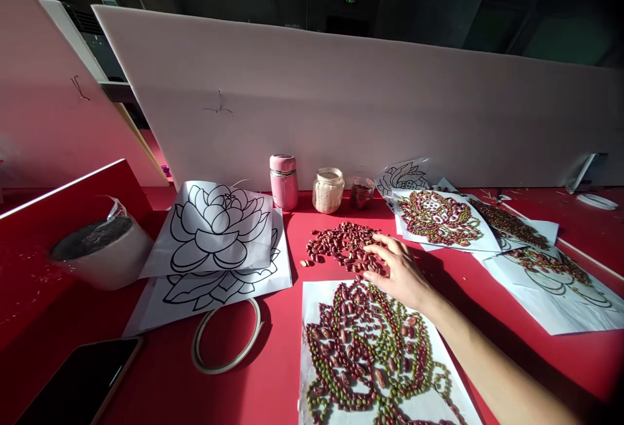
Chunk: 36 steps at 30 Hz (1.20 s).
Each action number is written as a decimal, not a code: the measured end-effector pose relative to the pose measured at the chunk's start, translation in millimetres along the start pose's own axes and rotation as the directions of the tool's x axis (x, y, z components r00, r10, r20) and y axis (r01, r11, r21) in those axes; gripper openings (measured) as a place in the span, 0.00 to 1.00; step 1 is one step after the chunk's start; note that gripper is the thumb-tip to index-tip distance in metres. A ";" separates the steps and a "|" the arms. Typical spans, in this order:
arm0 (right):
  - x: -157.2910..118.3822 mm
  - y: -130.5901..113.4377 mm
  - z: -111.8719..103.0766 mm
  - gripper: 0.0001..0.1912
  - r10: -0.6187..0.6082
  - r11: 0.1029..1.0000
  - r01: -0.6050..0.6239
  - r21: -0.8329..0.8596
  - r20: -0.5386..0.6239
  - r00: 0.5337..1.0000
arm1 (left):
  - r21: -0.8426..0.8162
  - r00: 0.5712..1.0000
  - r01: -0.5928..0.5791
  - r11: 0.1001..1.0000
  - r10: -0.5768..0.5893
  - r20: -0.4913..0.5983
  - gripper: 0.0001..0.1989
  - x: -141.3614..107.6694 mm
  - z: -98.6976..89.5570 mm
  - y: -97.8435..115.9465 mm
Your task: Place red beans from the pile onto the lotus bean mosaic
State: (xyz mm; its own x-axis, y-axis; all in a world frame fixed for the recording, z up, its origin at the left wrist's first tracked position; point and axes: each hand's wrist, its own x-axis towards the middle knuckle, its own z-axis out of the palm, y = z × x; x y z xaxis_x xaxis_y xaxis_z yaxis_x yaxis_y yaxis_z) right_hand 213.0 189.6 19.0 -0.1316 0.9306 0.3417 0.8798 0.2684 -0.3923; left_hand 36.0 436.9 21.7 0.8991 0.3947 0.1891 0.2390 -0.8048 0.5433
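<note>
My right hand reaches in from the lower right, its fingertips at the right edge of a loose pile of red speckled beans. The fingers are apart and I see nothing held between them. Below the hand lies a white sheet bearing a bean picture of a flower, laid out in dark red beans, green beans and larger speckled beans. The thumb is near the top edge of this sheet. My left hand is out of view.
Line-drawn lotus sheets, a tape roll, a phone and a waste bin are left. Behind stand a pink flask, a jar and a small cup. Other bean pictures lie right, before a white partition.
</note>
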 end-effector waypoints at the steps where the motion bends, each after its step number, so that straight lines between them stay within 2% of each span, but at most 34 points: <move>1: -0.5 -0.4 -0.4 0.20 -0.002 1.000 0.002 0.004 0.007 1.000 | -0.021 1.000 -0.022 1.000 0.022 0.018 0.14 -1.0 -1.5 -3.4; 9: -1.3 2.4 3.9 0.19 0.000 1.000 -0.001 -0.021 -0.041 0.999 | -0.163 0.987 -0.129 0.978 0.142 0.075 0.15 0.5 -7.8 -16.8; 22: 1.1 -0.6 7.6 0.15 -0.021 0.983 -0.005 -0.186 -0.141 0.990 | -0.252 0.985 -0.137 0.958 0.160 0.071 0.16 0.1 -10.2 -15.5; 25: 0.6 -6.5 6.7 0.16 -0.051 0.989 0.035 -0.142 -0.112 0.992 | -0.258 0.986 -0.137 0.956 0.158 0.062 0.16 -2.8 -8.2 -13.8; 30: -0.1 -14.9 7.2 0.18 -0.036 0.993 0.031 -0.117 -0.045 0.998 | -0.255 0.987 -0.136 0.957 0.152 0.043 0.16 -5.3 -7.3 -9.1; 36: 1.9 -13.2 8.9 0.15 -0.003 0.990 -0.005 -0.143 -0.054 0.999 | -0.255 0.990 -0.127 0.959 0.140 0.032 0.16 -7.8 -8.1 -3.4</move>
State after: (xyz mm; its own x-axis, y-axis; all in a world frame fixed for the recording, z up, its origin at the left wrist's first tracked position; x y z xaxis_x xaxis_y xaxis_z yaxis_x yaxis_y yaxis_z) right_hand 197.1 190.1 17.3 -0.1094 0.9151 0.3880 0.9368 0.2254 -0.2676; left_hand 25.2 440.1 25.1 0.9349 0.2639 0.2374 0.0212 -0.7089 0.7050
